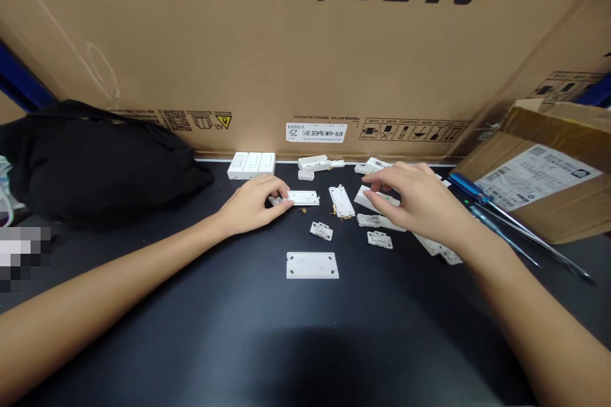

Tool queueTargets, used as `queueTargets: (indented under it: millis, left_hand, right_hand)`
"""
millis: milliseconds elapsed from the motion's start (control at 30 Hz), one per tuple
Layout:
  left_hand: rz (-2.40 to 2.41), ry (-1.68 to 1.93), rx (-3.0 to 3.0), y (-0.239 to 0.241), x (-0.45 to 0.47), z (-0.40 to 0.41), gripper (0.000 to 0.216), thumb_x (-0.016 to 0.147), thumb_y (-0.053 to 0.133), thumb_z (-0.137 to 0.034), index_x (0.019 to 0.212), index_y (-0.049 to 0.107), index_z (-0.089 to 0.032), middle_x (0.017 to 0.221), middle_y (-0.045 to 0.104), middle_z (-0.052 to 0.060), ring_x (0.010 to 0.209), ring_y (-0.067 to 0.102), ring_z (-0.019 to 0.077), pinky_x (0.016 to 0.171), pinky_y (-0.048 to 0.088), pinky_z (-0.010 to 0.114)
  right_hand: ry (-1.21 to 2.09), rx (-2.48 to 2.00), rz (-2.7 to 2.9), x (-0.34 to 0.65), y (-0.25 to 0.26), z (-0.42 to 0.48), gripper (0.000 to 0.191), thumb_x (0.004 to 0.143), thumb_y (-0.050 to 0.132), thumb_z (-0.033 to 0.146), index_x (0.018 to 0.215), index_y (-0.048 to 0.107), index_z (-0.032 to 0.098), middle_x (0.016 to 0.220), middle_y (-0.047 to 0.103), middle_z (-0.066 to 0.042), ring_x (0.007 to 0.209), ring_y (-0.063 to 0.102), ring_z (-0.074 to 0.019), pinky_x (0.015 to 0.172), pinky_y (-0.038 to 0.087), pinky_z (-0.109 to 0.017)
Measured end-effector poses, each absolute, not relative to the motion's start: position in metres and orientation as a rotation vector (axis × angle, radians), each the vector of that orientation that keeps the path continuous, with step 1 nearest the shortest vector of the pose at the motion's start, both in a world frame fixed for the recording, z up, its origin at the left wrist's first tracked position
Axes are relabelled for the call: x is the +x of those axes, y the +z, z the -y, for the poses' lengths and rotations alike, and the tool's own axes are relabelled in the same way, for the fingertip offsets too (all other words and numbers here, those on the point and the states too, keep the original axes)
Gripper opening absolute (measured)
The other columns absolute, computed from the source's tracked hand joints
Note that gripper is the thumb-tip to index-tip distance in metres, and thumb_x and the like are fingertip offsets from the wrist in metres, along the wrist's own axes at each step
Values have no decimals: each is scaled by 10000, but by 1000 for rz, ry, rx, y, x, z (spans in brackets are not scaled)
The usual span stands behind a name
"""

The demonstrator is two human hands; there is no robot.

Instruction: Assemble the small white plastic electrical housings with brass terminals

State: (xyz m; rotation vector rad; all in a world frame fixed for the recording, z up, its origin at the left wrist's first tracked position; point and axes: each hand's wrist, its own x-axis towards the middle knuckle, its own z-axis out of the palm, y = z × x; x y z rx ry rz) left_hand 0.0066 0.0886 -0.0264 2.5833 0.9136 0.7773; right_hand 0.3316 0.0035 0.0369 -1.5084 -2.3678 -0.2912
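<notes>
My left hand (252, 203) is closed at the left end of a narrow white plastic plate (303, 198), its thumb and forefinger on that end. A bit of another small white part (275, 200) shows between these fingers. My right hand (410, 197) hovers with fingers curved and apart over a flat white piece (366, 198); nothing shows between them. Between the hands lies a tilted white plate (342, 201) with small brass-coloured bits (303, 210) nearby. Small white brackets (321, 231) and a rectangular plate with corner holes (312, 266) lie closer to me.
At the back stand a white three-button switch (251, 165) and a white housing (313, 163), before a large cardboard box (286, 57). On the right, screwdrivers (520, 222) lie by a smaller carton (539, 172). A black cloth bundle (100, 162) sits left on the dark table (229, 331).
</notes>
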Motion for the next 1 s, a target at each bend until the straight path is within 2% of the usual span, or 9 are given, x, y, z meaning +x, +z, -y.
queueTargets:
  millis: [167,333,433,533,633,733,867,1000]
  left_hand:
    - [-865,663,2670,-25,7,-87,183,991,541,-353,997,659,-213,1074,693,58,997,636,222,866,521,384]
    - [-832,664,2675,-25,5,-86,206,992,532,-370,1065,643,-212,1112,676,68,946,638,215,861,543,397]
    - [-839,672,2654,-26,-5,-82,251,960,560,-349,1175,597,-226,1269,636,86,969,650,220,824,569,383]
    - [-827,712,2647,-28,-19,-79,335,890,550,-215,1225,561,-233,1383,590,91,1010,650,220,828,580,376]
    - [-805,779,2629,-30,-29,-78,331,849,536,-154,1168,592,-222,1319,623,80,933,647,189,784,584,344]
    - [-788,797,2600,-29,-29,-77,220,884,564,-186,1088,641,-215,1209,656,66,866,649,158,761,588,310]
    - [-797,814,2537,-28,-25,-78,129,918,627,-270,1025,673,-216,1053,704,39,827,658,150,757,584,298]
    - [-786,816,2501,-26,-22,-80,144,919,666,-333,996,685,-212,1005,722,35,811,665,150,736,580,292]
  right_hand:
    - [-240,-1633,2346,319,28,-7,245,959,502,347,997,697,205,963,764,-81,917,687,-290,826,407,-438]
    - [-209,-1636,2349,317,22,-9,287,944,497,359,1026,713,188,1016,754,-123,988,672,-327,868,437,-470]
    - [-207,-1648,2363,326,21,-11,333,955,497,405,1067,712,176,1079,744,-140,1020,662,-335,862,458,-466]
    - [-160,-1681,2370,338,22,-14,371,951,511,455,1092,711,176,1107,741,-140,1027,664,-341,850,473,-458]
    - [-78,-1716,2360,347,22,-17,373,941,526,483,1076,712,189,1065,749,-114,940,684,-310,798,482,-420]
    - [-17,-1728,2327,352,22,-19,347,927,552,486,1053,710,204,1019,759,-88,866,694,-276,757,485,-388]
    - [0,-1738,2316,353,20,-20,334,918,576,500,1048,708,222,1037,770,-73,888,710,-279,766,495,-379]
    - [43,-1739,2322,349,18,-19,345,910,594,503,1082,697,222,1040,770,-71,907,717,-287,788,507,-384]
